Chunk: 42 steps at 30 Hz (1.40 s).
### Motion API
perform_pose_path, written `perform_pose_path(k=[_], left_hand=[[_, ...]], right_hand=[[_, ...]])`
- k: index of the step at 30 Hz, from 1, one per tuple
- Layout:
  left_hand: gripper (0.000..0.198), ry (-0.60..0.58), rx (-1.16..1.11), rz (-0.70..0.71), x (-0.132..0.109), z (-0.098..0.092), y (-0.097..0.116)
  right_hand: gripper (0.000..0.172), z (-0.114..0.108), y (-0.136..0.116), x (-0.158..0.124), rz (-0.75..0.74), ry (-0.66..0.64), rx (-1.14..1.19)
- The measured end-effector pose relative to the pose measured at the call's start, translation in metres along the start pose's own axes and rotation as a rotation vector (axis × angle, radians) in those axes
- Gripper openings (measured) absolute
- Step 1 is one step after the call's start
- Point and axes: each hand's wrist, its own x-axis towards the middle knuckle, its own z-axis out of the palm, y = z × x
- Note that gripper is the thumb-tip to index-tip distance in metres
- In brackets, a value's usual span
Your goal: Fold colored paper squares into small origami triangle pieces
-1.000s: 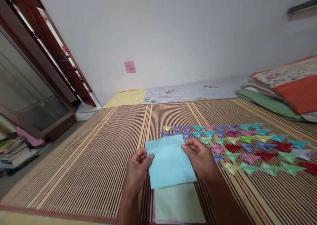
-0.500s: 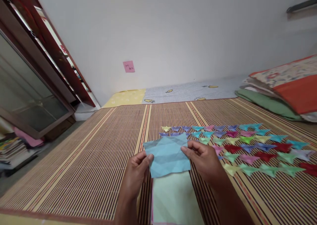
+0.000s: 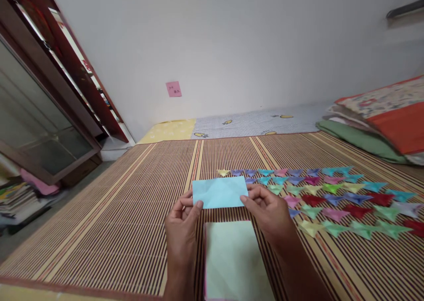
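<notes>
A light blue sheet of paper point(image 3: 220, 192), creased and now a wide low rectangle, is held up above the mat. My left hand point(image 3: 184, 215) pinches its left edge, thumb in front and fingers behind. At the opposite edge my right hand point(image 3: 269, 208) grips it the same way. Just below the sheet, a stack of pale green paper point(image 3: 235, 261) with a pink edge lies on the mat. Rows of small folded paper shapes point(image 3: 333, 187) in many colours spread out to the right, some close to my right hand.
A striped woven mat point(image 3: 109, 217) covers the surface. Folded bedding point(image 3: 367, 133) is piled at the back right. A pink note point(image 3: 174, 89) sticks to the white wall. At the left are a glass-panelled door point(image 3: 36, 111) and a pile of books point(image 3: 20, 203).
The blue paper went from a taller, crinkled sheet to a lower, flatter rectangle. Its lower edge rose, uncovering the top of the pale green stack. Both hands keep hold of its sides.
</notes>
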Motion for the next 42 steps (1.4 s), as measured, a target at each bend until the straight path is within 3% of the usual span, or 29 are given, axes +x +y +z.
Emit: perform_pose_path(k=[4, 9, 11, 15, 17, 25, 29, 33, 42], left_hand=[[0.048, 0.066, -0.067, 0.025, -0.003, 0.007, 0.000], [0.055, -0.121, -0.215, -0.222, -0.009, 0.017, 0.006], [0.056, -0.134, -0.223, -0.261, -0.010, 0.020, 0.008], [0.050, -0.125, -0.148, -0.243, -0.010, 0.019, 0.006], [0.045, -0.134, -0.142, -0.241, -0.010, 0.016, 0.004], [0.038, -0.162, -0.205, -0.334, -0.017, 0.020, 0.001], [0.034, -0.153, -0.238, -0.333, -0.017, 0.022, -0.001], [0.031, -0.124, -0.265, -0.289, -0.014, 0.020, -0.003], [0.032, -0.236, -0.051, -0.250, -0.015, 0.016, -0.008]], right_hand=[[0.028, 0.012, 0.001, -0.003, 0.003, 0.064, 0.180], [0.030, 0.018, 0.002, -0.003, 0.009, 0.032, 0.287], [0.031, 0.016, 0.003, -0.002, 0.028, 0.009, 0.282], [0.050, 0.011, 0.005, 0.002, 0.072, 0.002, 0.254], [0.052, 0.010, 0.006, 0.003, 0.102, -0.037, 0.293], [0.046, 0.013, -0.001, -0.001, 0.124, -0.031, 0.361], [0.032, 0.013, -0.004, -0.003, 0.133, -0.072, 0.326], [0.028, 0.012, -0.005, -0.006, 0.159, -0.100, 0.315], [0.033, 0.013, -0.005, -0.006, 0.215, -0.140, 0.356]])
